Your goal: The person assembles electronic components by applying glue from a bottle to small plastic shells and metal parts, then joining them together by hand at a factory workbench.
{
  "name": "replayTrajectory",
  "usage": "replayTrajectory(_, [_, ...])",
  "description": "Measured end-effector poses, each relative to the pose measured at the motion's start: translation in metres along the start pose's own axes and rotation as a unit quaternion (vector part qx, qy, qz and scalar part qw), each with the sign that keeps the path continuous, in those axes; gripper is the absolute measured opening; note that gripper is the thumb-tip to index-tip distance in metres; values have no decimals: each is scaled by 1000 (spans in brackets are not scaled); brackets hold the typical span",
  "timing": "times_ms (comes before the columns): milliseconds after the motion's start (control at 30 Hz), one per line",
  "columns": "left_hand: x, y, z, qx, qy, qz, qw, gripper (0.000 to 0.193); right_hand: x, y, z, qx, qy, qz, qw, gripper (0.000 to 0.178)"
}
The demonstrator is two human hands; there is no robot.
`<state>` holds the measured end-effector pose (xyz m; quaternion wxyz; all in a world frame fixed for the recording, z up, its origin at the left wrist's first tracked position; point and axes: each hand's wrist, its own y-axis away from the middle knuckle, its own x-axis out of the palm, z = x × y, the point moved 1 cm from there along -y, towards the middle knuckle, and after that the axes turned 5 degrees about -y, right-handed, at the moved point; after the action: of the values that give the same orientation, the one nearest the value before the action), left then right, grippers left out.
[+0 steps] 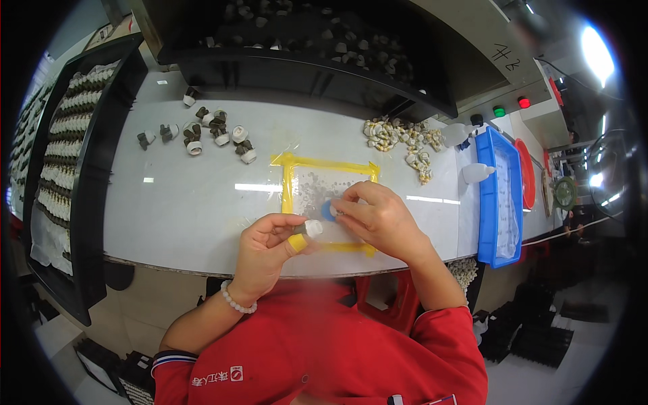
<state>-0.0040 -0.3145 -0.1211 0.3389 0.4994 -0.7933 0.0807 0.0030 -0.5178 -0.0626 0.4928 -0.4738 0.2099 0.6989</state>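
My left hand point(264, 248) is closed around a small part point(314, 228) with a white rounded end and a dark body. A yellow wrap point(298, 242) sits on one of its fingertips. Close by on the right, the fingers of my right hand point(381, 219) are pinched together on a small whitish piece whose kind I cannot make out. Beside those fingertips shows a round blue object point(328, 210), partly hidden by them. Both hands are over a clear sheet point(324, 182) with dark spots, framed by yellow tape point(287, 189) on the white table.
Several similar white-and-dark parts point(217, 128) lie at the back left. A heap of small yellowish-white pieces point(405, 138) is at the back right, near a white bottle point(476, 173) and a blue tray point(498, 202). Black trays point(77, 148) of parts stand left; a dark bin point(304, 74) overhangs behind.
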Motion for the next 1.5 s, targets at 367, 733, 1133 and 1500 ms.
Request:
replayTrajectory(367, [0,-1,0,-3,-25,-5,1000,25,1,6,0,69,-89,-24,993,23])
replayTrajectory(733, [-3,-1,5,11,-44,-1,999,22,-1,11,17,105,-244,-41,963,30])
replayTrajectory(1133, [-2,3,8,0,-73,-1,997,18,11,15,14,92,-320,-36,942,26])
replayTrajectory(1500, [-58,39,-49,321,-642,-160,677,35,-38,57,-78,213,74,-239,945,15])
